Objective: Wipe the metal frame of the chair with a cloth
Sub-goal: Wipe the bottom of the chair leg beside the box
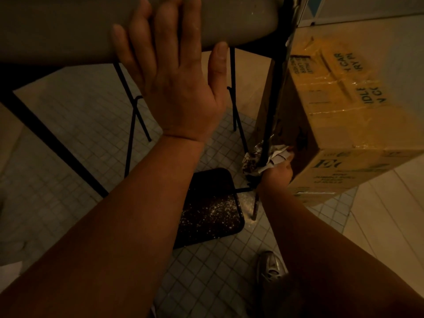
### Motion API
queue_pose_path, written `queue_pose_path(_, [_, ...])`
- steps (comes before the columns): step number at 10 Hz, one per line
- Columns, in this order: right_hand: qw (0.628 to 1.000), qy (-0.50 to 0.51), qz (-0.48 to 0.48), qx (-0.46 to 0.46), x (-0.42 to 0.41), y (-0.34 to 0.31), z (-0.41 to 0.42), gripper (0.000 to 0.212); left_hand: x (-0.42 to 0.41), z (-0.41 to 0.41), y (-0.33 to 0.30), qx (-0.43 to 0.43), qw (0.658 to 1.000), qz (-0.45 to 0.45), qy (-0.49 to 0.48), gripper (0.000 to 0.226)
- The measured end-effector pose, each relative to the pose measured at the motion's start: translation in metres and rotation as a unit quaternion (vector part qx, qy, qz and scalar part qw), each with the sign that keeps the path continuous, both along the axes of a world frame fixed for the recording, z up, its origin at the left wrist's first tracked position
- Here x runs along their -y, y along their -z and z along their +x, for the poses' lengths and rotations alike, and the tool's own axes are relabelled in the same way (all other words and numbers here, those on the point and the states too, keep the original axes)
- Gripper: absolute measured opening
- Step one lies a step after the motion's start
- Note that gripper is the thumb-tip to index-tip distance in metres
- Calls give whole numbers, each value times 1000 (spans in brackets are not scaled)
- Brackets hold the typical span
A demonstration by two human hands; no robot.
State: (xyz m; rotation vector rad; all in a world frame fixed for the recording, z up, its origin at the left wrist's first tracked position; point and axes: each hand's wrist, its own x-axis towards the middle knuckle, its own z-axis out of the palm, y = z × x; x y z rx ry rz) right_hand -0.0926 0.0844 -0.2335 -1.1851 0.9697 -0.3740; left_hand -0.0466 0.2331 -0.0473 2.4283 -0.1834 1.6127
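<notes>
The chair has a grey seat (68, 26) at the top of the view and thin black metal legs (275, 92) running down to the tiled floor. My left hand (174, 74) lies flat against the seat's front edge, fingers straight, thumb on the underside. Low on the right front leg, my right hand (278, 172) grips a crumpled patterned cloth (257, 157) wrapped around the black tube. A thin crossbar (241, 190) meets the leg just below the cloth.
A taped cardboard box (339, 115) stands tight against the right side of the leg. A dark mat speckled with white dust (211, 214) lies on the small-tiled floor under the chair. My shoe (270, 267) is at the bottom right.
</notes>
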Motion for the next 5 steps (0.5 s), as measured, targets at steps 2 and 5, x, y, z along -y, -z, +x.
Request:
queue_pose_path(2, [998,-31,-11,46,-11,-5,-9,45,9,-37,33,-53,987,-22,148,52])
queue_pose_path(5, [996,-20,64,66,-13,-1,3,43,-3,-69,190,-466,864,36,186,51])
